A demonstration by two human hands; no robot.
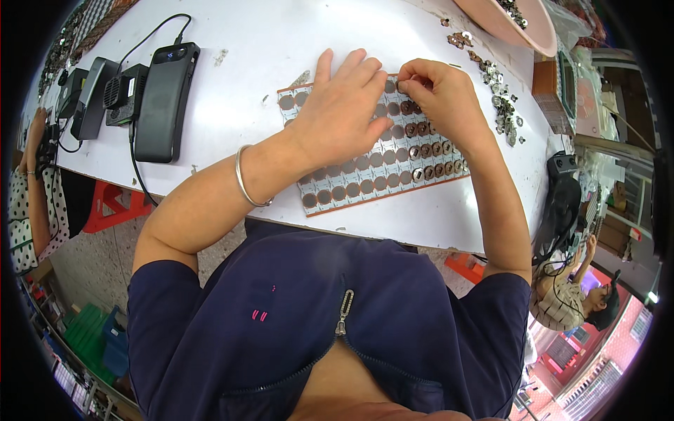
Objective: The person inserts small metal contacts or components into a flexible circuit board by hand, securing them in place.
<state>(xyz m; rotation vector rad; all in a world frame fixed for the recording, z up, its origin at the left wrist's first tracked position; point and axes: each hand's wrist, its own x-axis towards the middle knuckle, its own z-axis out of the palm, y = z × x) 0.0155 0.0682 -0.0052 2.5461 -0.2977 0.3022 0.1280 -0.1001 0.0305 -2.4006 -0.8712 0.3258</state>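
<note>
A flat panel (351, 201) with rows of grey round pads and an orange-brown edge lies on the white table. Small round metal pieces (439, 169) sit on pads toward its right side, some silvery and some coppery. My left hand (342, 112) rests over the panel's upper middle, palm down with fingers stretched out, hiding the pads beneath. At the panel's upper right edge, my right hand (439, 91) has thumb and index finger pinched together just above the top row. Whatever is between those fingertips is too small to make out.
Loose metal pieces (503, 105) lie scattered right of the panel, below a pink basin (516, 24) holding more. A black power bank (166, 102) with cables and small devices stands at left. Co-workers appear at the left edge (38, 203) and lower right (569, 302).
</note>
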